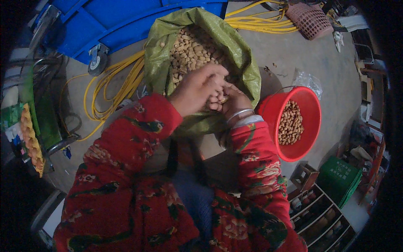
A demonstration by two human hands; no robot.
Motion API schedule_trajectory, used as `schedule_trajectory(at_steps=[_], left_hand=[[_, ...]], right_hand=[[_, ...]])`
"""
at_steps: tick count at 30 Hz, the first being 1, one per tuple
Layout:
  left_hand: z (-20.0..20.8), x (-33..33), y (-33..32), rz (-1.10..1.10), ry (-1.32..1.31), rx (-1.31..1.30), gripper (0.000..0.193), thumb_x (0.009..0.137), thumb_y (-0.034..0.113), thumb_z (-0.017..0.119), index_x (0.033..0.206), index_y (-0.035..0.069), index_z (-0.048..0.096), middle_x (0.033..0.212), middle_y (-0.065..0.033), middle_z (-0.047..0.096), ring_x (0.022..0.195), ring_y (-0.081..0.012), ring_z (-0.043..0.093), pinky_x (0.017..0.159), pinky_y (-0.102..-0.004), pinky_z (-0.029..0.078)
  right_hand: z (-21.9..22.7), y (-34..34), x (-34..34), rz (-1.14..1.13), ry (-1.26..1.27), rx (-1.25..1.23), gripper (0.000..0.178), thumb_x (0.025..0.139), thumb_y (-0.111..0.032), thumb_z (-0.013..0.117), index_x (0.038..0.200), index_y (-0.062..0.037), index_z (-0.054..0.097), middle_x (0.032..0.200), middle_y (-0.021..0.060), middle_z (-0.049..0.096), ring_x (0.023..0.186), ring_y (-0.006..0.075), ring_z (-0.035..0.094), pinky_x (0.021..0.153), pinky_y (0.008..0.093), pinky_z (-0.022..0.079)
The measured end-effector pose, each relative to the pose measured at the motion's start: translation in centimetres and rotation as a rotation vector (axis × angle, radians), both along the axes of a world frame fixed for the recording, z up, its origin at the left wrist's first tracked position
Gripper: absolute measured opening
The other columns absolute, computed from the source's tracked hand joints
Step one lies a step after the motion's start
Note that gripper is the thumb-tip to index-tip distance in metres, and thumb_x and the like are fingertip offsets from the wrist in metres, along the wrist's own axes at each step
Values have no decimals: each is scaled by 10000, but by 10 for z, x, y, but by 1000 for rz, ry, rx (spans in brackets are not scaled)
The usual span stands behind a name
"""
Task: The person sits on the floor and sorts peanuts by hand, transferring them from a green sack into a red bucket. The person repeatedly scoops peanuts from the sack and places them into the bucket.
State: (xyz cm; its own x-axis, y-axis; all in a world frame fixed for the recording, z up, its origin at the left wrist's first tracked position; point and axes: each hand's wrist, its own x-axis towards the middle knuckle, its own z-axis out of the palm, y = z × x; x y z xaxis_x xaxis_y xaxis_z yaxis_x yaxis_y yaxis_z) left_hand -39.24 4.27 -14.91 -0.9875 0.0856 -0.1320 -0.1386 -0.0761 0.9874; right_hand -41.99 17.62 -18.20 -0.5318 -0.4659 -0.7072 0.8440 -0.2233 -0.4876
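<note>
A green woven sack (245, 50) stands open in front of me, its rim rolled down around a heap of unshelled peanuts (195, 50). Over the near side of that heap my two hands meet, fingertips touching. My left hand (199, 86) is closed, its fingers curled inward. Pressed against it from the right is my right hand (236, 101), also closed, with a bangle at the wrist. Whatever they pinch between them is hidden by the fingers. To the right of the sack, a red bucket (312, 122) holds brown peanut kernels (290, 124).
Yellow hose (111, 86) lies coiled left of the sack, with more at the back. A blue wheeled bin (121, 21) stands behind. At the back right are a pink basket (310, 20) and a clear plastic bag (308, 82). A shoe rack (323, 216) stands lower right.
</note>
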Motion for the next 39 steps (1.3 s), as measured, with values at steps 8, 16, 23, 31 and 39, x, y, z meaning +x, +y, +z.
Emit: schedule_trajectory(at_steps=[8,16,23,31,39], left_hand=[[-37,5,-18,-86,203,-721,181,685,38,451,863,49,485,932,-99,448,804,-210,470,670,-295,390],[-70,38,1,-557,129,-1200,270,637,79,457,893,160,474,1123,-123,300,895,-266,431,652,-348,400],[-90,1,-18,-241,215,-1289,218,655,55,459,861,120,493,1079,-125,349,910,-286,410,706,-342,378],[-72,-29,-61,426,-248,-223,228,664,-16,428,878,44,479,808,-41,511,731,-135,481,594,-289,411],[-81,-15,-55,53,4,-828,190,634,6,457,792,82,532,758,-52,517,705,-175,487,646,-271,393]], right_hand=[[8,7,-3,-71,28,-128,217,754,-255,424,862,-69,451,646,2,444,467,96,397,348,184,292],[4,25,-5,-247,77,-43,163,727,-116,447,886,-81,437,671,0,452,553,110,425,460,225,351],[11,33,-3,-289,131,40,230,702,-29,428,927,-66,408,789,51,491,673,166,485,554,285,421],[11,40,-6,-390,86,51,248,680,-9,387,924,-49,410,774,63,492,643,174,479,572,306,411],[11,39,-4,-349,78,17,187,694,-57,379,867,-24,443,577,39,427,417,125,378,344,234,300]])
